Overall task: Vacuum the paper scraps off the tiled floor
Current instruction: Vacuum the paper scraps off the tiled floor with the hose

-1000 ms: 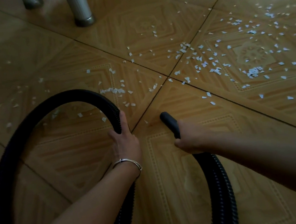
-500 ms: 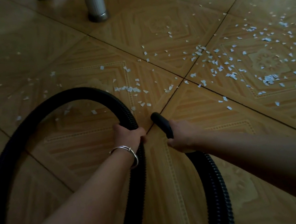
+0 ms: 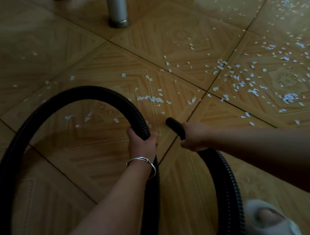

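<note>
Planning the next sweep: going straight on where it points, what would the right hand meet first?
Probably the paper scraps just beyond the right hand's nozzle, then the hose loop; depth unclear.

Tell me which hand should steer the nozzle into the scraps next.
Right. The right hand grips the hose just behind the nozzle, which points toward the scraps. The left hand grips the hose farther back along its loop, suited to feeding slack.

Metal leg upright; slipper, perhaps grey, nearby.
</note>
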Motion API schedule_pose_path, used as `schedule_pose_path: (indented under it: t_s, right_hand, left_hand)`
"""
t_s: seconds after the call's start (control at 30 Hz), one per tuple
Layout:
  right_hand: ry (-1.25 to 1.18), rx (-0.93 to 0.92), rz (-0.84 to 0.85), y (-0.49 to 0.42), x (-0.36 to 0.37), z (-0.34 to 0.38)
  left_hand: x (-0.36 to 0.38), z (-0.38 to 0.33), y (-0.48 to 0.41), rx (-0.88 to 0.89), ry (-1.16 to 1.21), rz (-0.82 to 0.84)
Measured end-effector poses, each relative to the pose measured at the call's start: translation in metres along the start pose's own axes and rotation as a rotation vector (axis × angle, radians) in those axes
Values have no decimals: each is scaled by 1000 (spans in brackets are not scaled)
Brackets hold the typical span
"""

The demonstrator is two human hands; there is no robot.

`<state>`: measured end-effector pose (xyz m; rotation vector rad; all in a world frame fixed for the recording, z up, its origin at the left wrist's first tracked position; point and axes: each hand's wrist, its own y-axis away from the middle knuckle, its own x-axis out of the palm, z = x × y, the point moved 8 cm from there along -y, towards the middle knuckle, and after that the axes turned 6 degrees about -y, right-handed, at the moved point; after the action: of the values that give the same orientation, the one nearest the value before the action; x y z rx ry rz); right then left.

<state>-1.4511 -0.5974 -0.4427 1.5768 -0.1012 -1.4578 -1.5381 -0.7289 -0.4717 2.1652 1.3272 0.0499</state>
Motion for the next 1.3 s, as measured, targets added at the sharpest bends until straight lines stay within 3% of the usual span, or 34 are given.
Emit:
schedule_pose_path:
  t_s: [0.27, 0.6, 0.9, 1.03, 1.3]
  right_hand:
    - [-47, 12, -41, -40, -23, -1]
    - [-97, -170, 35, -86, -43, 7]
    - [-60, -281, 94, -90, -45, 34]
    - [-26, -278, 32, -96, -51, 57]
    - [32, -293, 14, -88, -44, 85]
  left_hand:
    - [-1, -16, -20, 67, -112, -45]
    - [17, -27, -37, 11, -326, -138]
    - [-8, -41, -32, -20, -350, -215]
    - [-20, -33, -39, -20, -343, -238]
    - [-32, -28, -44, 5, -355, -192]
